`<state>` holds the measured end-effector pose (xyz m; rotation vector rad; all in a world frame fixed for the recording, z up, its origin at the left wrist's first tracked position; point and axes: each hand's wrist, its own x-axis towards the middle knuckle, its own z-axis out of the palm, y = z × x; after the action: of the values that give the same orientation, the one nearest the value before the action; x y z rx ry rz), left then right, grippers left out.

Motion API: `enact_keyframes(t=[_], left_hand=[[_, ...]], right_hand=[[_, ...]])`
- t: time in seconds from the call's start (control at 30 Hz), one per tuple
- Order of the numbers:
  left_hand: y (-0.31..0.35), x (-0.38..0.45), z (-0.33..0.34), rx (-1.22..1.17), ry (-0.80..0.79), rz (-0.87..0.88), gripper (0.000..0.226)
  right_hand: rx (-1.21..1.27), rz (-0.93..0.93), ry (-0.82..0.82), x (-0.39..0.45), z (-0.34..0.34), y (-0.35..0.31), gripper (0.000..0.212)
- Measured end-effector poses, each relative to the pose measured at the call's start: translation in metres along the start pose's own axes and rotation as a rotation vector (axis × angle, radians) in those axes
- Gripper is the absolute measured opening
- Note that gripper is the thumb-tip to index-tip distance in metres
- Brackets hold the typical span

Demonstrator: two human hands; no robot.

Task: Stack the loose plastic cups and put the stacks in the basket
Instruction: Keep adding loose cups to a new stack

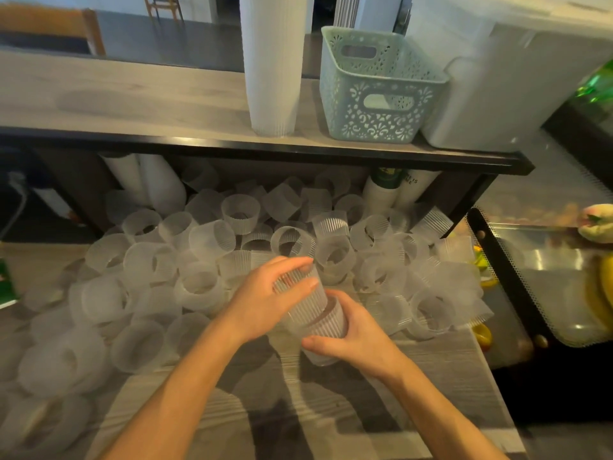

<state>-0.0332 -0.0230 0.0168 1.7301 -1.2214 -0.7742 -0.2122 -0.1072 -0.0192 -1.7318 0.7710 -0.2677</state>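
Several loose ribbed translucent plastic cups point(212, 237) lie in a heap across the wooden counter, most on their sides. My left hand point(265, 300) grips a ribbed cup point(298, 287) from above, and that cup sits in the mouth of a second cup point(323, 330). My right hand point(348, 336) holds the second cup from below and from the right. The pale green lattice basket point(378, 91) stands on the raised shelf at the back, and nothing shows inside it. A tall stack of white cups point(273, 61) stands on the shelf, left of the basket.
A white box point(504, 81) stands right of the basket. Stacks of paper cups point(394, 190) lean under the shelf. At the right stands a glass display case with bananas point(597, 293). Bare counter surface point(298, 410) lies between my forearms.
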Motion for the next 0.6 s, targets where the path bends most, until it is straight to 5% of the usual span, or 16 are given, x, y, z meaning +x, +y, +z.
enact_keyframes(t=[0.47, 0.6], left_hand=[[-0.026, -0.041, 0.056, -0.03, -0.109, -0.028, 0.068], [-0.048, -0.038, 0.06, 0.103, 0.145, -0.075, 0.068]], right_hand=[[-0.062, -0.001, -0.006, -0.021, 0.015, 0.011, 0.062], [-0.044, 0.104, 0.065, -0.032, 0.013, 0.034, 0.069]])
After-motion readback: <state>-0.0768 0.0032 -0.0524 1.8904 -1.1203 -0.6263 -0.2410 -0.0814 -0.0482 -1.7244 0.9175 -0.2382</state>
